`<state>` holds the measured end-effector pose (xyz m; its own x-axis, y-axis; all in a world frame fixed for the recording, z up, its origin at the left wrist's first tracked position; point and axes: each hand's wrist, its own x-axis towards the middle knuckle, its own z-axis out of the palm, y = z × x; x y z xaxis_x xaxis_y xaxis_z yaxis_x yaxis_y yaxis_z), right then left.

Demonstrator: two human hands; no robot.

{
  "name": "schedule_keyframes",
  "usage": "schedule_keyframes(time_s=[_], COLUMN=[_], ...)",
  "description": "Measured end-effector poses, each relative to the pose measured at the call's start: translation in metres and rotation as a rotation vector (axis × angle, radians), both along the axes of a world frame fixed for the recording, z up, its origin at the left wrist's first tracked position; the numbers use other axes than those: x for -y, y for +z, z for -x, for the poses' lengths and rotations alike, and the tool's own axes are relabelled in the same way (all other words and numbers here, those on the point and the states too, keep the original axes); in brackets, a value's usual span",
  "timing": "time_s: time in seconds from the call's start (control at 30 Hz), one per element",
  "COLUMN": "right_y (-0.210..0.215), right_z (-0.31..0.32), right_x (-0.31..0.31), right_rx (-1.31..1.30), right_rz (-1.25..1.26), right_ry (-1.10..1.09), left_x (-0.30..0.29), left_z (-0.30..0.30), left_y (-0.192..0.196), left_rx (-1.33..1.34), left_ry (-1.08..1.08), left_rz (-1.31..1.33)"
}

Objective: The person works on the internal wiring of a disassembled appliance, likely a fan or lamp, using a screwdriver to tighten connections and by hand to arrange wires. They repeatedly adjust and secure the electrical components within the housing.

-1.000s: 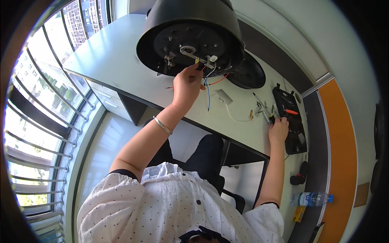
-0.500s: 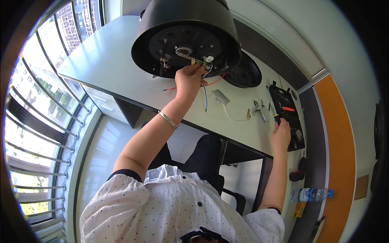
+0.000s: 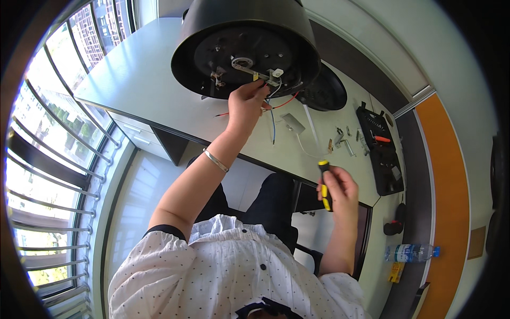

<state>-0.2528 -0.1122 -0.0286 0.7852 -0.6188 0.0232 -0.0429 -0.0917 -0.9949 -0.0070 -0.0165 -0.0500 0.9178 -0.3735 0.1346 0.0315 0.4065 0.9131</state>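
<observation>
A dark, round pot-like appliance [image 3: 244, 21] lies tipped on the table with its open underside toward me. Inside that underside a metal strip [image 3: 247, 69] runs from a ring to a small bracket with a white connector [image 3: 278, 73]. My left hand [image 3: 247, 106] is closed in a pinch at the strip's lower end; the fingertips are partly hidden. Red and blue wires [image 3: 273, 127] hang beside it. In my right hand [image 3: 341, 189], held above the table's front edge, is a yellow-and-black screwdriver [image 3: 325, 194], its long shaft pointing up toward the appliance.
Behind the wires lies a round black cover [image 3: 324, 87]. A small metal plate [image 3: 292, 123] with a white wire and several metal parts [image 3: 345, 143] lie on the table. Farther right are an open black tool case [image 3: 385, 165] and a water bottle [image 3: 411, 253].
My right hand has moved left from the tool case, bringing the screwdriver with it. My left hand stays at the appliance's underside.
</observation>
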Motion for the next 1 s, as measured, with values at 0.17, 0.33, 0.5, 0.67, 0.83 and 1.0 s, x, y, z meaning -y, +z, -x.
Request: schedule_keyframes(time_s=[0.17, 0.33, 0.5, 0.67, 0.83, 1.0], right_y=[-0.008, -0.038, -0.024, -0.031, -0.029, -0.029], right_z=[-0.027, -0.042, -0.051, -0.060, -0.064, -0.068], right_x=[-0.017, -0.012, -0.027, -0.029, -0.033, -0.032], right_rx=[0.022, 0.042, 0.032, 0.066, 0.063, 0.088], right_rz=[-0.018, 0.449, 0.843, 0.888, 0.897, 0.894], right_ry=[0.078, -0.094, -0.156, -0.199, -0.190, -0.192], left_x=[0.013, 0.021, 0.021, 0.023, 0.024, 0.025], left_z=[-0.005, -0.008, -0.012, -0.012, -0.015, -0.018], left_y=[-0.003, -0.007, -0.008, -0.009, -0.012, -0.014], left_rx=[-0.017, 0.025, 0.029, 0.031, 0.064, 0.065], left_ry=[0.028, 0.075, 0.083, 0.091, 0.117, 0.115], left_rz=[0.005, -0.004, -0.011, -0.003, 0.002, -0.010])
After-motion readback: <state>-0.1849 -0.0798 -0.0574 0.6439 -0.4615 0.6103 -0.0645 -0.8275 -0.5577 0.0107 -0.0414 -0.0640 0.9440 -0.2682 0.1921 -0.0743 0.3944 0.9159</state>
